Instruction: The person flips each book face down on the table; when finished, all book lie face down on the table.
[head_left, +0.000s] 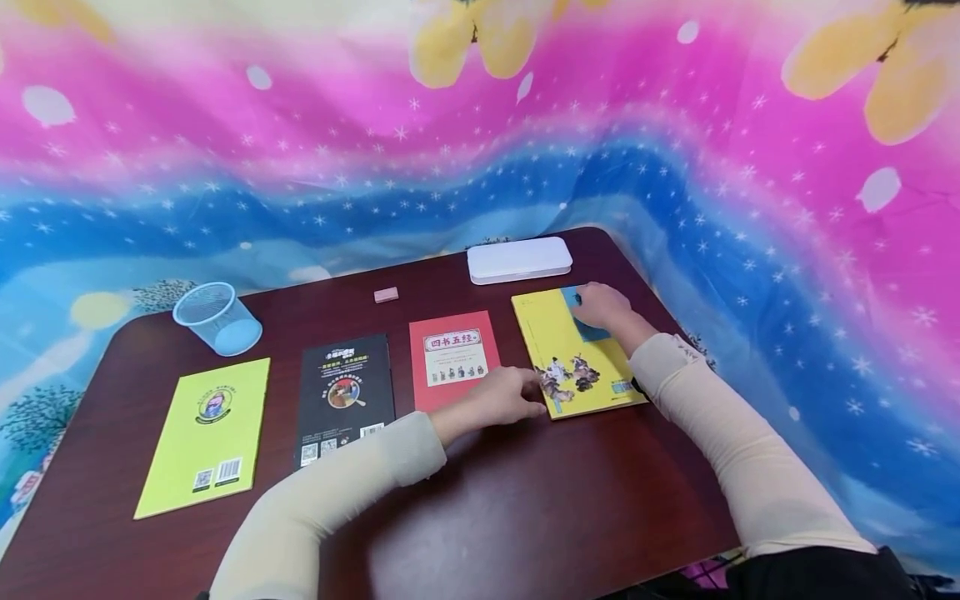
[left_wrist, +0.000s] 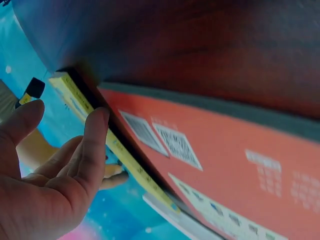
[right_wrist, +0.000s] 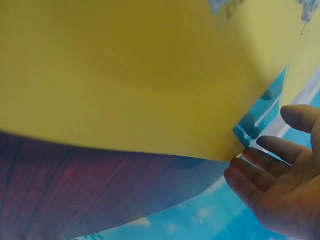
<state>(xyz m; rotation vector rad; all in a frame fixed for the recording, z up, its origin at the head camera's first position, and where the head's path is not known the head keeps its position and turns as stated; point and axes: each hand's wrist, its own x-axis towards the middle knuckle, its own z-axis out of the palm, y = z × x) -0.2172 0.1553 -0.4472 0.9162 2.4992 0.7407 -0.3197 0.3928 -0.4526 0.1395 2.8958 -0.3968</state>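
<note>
A yellow book (head_left: 536,329) with a blue strip and painted figures lies on the dark red table, at the right of the row. My left hand (head_left: 501,396) is by its lower left edge, fingers extended. In the left wrist view, one fingertip is at the spine of the yellow book (left_wrist: 127,160); whether it touches cannot be made out. My right hand (head_left: 602,306) reaches over the book's upper right part. The right wrist view shows the fingers (right_wrist: 260,172) loosely bent at the cover's edge, thumb apart. Left of it lies a red book (head_left: 450,333), partly behind my left hand.
Further left lie a black book (head_left: 345,358) and a lime-green book (head_left: 232,442). A blue mesh pen holder (head_left: 217,321) stands at the back left. A pink eraser (head_left: 386,295) and a white case (head_left: 519,260) lie along the table's (head_left: 562,517) back.
</note>
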